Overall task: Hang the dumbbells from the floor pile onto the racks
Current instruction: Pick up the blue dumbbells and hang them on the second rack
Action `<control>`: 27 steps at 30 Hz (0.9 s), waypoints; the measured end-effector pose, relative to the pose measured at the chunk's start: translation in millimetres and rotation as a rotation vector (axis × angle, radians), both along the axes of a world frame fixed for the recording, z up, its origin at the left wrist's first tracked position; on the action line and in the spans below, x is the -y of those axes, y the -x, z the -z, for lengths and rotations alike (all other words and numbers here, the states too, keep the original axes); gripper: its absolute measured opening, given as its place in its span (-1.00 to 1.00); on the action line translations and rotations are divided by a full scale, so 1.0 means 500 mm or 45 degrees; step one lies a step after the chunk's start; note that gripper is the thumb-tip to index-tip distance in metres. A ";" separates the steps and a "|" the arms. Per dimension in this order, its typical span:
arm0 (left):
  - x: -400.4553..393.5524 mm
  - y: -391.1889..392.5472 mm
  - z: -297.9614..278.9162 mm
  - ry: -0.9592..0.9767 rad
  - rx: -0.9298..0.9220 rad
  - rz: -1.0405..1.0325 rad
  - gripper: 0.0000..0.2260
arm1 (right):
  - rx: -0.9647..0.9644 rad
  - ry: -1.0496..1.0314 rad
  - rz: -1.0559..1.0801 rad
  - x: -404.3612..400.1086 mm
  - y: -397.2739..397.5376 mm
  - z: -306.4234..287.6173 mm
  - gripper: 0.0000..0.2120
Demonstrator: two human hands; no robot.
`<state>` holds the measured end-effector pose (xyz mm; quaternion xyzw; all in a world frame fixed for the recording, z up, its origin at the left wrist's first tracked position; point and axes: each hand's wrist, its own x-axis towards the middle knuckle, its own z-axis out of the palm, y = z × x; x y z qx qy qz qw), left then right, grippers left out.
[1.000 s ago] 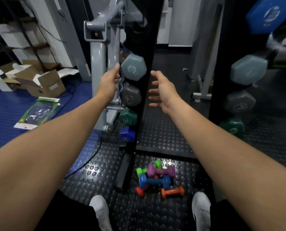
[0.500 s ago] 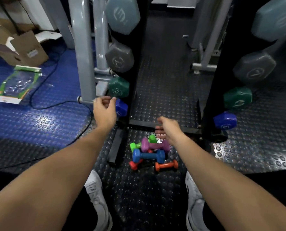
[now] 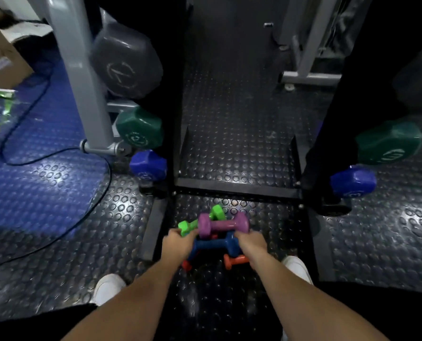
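A pile of small dumbbells lies on the black studded floor between my shoes: purple (image 3: pixel 223 225) on top, green (image 3: pixel 216 212) behind it, blue (image 3: pixel 214 244) beneath, orange (image 3: pixel 237 260) and red (image 3: pixel 186 265) at the bottom. My left hand (image 3: pixel 178 244) rests at the pile's left side, against the green and blue ends. On the opposite side, my right hand (image 3: pixel 250 242) is at the purple and blue ends. Fingers are blurred and partly hidden. The left rack (image 3: pixel 173 119) holds grey (image 3: pixel 126 62), green (image 3: pixel 139 129) and blue (image 3: pixel 148 166) dumbbells; the right rack (image 3: pixel 328 119) holds green (image 3: pixel 389 141) and blue (image 3: pixel 352 180).
A grey machine post (image 3: pixel 82 70) stands left of the left rack, with a black cable (image 3: pixel 57 156) curving over the blue mat. A cardboard box (image 3: pixel 0 62) sits far left. The rack's base bar (image 3: pixel 237 188) crosses just behind the pile. My white shoes (image 3: pixel 109 289) flank it.
My view has dropped toward the floor. Both hands came down from the rack's height to the pile and now touch its two sides.
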<state>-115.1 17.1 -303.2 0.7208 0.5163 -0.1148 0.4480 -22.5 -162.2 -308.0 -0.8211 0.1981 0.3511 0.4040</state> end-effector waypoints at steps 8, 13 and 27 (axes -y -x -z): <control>0.034 0.016 0.056 0.052 -0.144 0.064 -0.40 | -0.031 0.051 -0.137 -0.020 0.006 0.052 -0.51; 0.035 0.014 0.061 -0.035 -0.286 0.213 -0.43 | -0.006 0.148 -0.252 -0.019 0.009 0.051 -0.54; 0.026 -0.002 -0.144 -0.267 0.165 0.279 -0.65 | 0.279 -0.045 -0.157 -0.043 -0.013 -0.128 -0.72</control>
